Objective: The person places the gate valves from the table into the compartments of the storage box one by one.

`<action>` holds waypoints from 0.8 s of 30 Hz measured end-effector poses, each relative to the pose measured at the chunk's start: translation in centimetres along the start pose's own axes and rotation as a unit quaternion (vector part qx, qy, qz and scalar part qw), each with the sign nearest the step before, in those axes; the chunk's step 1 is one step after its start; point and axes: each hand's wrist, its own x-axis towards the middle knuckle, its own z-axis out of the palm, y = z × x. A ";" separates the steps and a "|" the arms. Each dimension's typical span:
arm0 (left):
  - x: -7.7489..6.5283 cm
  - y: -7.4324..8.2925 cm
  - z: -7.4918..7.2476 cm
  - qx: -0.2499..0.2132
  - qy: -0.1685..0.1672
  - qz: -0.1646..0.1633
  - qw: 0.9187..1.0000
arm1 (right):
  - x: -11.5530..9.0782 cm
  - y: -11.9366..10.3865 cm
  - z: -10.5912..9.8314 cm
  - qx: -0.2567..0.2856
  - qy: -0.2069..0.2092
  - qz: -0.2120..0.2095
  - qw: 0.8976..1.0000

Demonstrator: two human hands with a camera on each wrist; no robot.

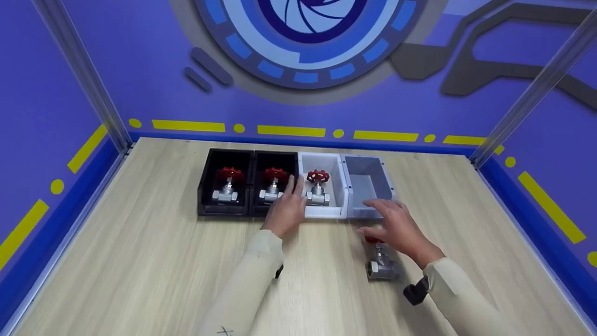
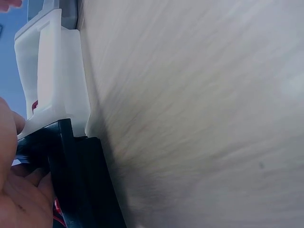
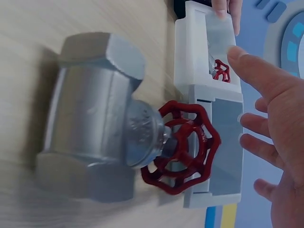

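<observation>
My right hand (image 1: 396, 228) hovers over a metal valve with a red handwheel (image 3: 95, 114), its thumb and fingers spread apart. The valve stands on the table in front of the grey bin (image 1: 366, 186), wheel toward the bin. My left hand (image 1: 287, 210) lies over the wall between a black bin (image 1: 275, 158) and the white bin (image 1: 324, 212), with its visible fingers nearly straight. Its fingers reach inside the black bin in the left wrist view; whether they touch the valve there is hidden. One valve (image 1: 318, 189) sits in the white bin, another (image 1: 270, 186) in that black bin.
At the row's left end, a second black bin (image 1: 203, 205) holds another red-wheeled valve (image 1: 227, 186). All the bins stand side by side on the wooden table (image 1: 154, 261). Blue panels (image 1: 140, 88) and metal posts (image 1: 79, 60) surround the table.
</observation>
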 end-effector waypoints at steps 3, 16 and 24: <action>0.0 0.1 -0.1 0.000 -0.002 -0.002 1.000 | -0.8 0.2 0.2 0.001 0.013 -0.009 1.000; -0.3 0.1 0.1 -0.009 0.008 0.003 1.000 | -4.1 0.3 0.2 -0.027 -0.036 0.006 0.999; -0.2 0.4 -0.5 0.000 -0.015 -0.017 1.000 | -5.6 0.5 0.0 -0.052 -0.100 0.011 0.994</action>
